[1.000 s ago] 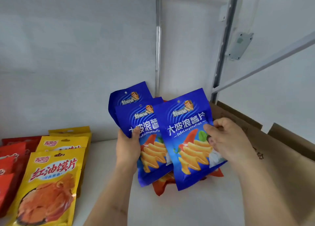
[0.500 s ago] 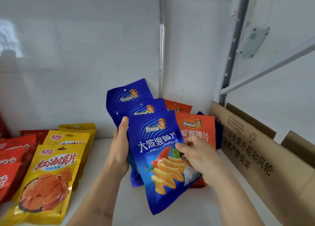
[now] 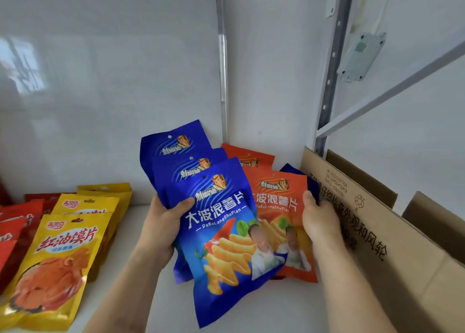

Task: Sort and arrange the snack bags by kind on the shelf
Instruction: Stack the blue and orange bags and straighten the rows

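Left: left hand [image 3: 161,228] gripping three fanned blue bags [image 3: 221,234]; right hand [image 3: 319,222] reaching behind orange bags [image 3: 279,207], grasp unclear; cardboard box [image 3: 377,232] tight alongside; white shelf [image 3: 264,312].

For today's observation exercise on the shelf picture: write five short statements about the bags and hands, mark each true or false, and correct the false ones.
1. The left hand grips a fan of three blue bags. True.
2. The yellow bags stand to the right of the blue ones. False: they stand to the left.
3. The right hand is at the right edge of the front orange bag. True.
4. The cardboard box sits at the left end of the shelf. False: it is at the right, beside the right hand.
5. Only one orange bag is in view. False: a second orange bag shows behind the front one.
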Tool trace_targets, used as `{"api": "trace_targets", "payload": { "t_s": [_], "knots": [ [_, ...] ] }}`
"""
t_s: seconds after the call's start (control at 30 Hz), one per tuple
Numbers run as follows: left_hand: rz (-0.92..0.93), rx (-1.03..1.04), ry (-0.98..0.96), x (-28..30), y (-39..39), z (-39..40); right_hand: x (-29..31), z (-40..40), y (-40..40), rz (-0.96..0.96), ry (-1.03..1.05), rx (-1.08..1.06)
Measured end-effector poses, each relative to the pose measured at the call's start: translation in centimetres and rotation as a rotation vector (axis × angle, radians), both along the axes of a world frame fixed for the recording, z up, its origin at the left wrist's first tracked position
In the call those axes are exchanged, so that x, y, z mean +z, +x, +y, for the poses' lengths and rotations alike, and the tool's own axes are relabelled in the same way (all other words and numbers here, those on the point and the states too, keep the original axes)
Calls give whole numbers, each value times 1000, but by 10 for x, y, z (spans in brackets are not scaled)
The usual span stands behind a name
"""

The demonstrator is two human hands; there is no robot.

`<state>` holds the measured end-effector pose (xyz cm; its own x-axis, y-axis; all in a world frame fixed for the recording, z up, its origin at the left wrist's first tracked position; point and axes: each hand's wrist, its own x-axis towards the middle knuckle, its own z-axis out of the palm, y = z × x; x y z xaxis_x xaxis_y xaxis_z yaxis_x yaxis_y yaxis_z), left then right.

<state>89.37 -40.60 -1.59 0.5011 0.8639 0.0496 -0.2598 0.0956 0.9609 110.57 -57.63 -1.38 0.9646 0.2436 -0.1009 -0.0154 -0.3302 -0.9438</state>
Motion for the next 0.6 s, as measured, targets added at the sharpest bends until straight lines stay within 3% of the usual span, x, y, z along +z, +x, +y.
{"api": "trace_targets", "payload": {
  "t_s": [0.27,0.47,0.6],
  "knots": [
    [-4,-13,-10,-9,0,4,8,16,21,356,238,38],
    [-1,1,-10,-10,-4,6,17,23,12,423,304,13],
    [-7,30,-8,-10,-5,8,19,27,12,510,476,-52]
  ]
}}
